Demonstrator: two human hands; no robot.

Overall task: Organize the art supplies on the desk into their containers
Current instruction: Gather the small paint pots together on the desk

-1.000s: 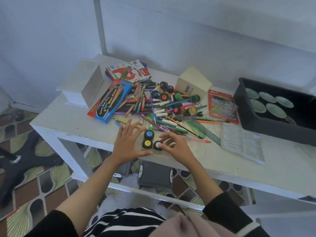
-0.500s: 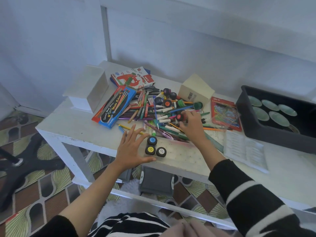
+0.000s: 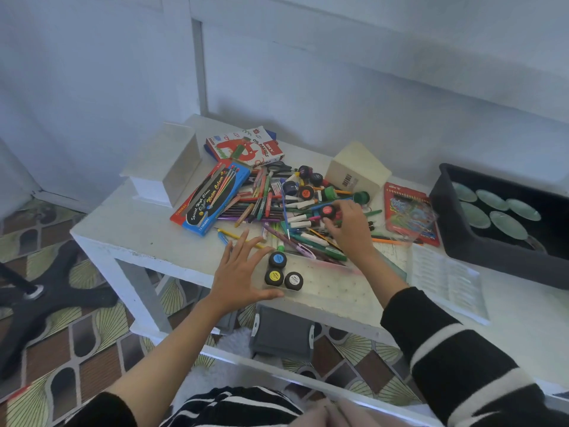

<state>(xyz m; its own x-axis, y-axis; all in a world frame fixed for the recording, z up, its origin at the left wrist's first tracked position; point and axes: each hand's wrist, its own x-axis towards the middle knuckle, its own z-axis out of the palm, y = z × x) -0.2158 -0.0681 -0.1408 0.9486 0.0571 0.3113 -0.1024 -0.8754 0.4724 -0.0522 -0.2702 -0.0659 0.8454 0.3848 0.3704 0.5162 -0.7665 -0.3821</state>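
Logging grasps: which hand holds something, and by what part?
The right hand pinches a red-lidded paint pot by its sides. The left hand holds nothing.

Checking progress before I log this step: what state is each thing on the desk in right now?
Right hand: closed on the red-lidded paint pot, at the pile.
Left hand: open, flat against the clear tray.
Clear tray: holds three paint pots, lids on.
Pen pile: loose, unsorted.
Pencil box: closed, lying flat.
Black bin: open, holds round dishes.
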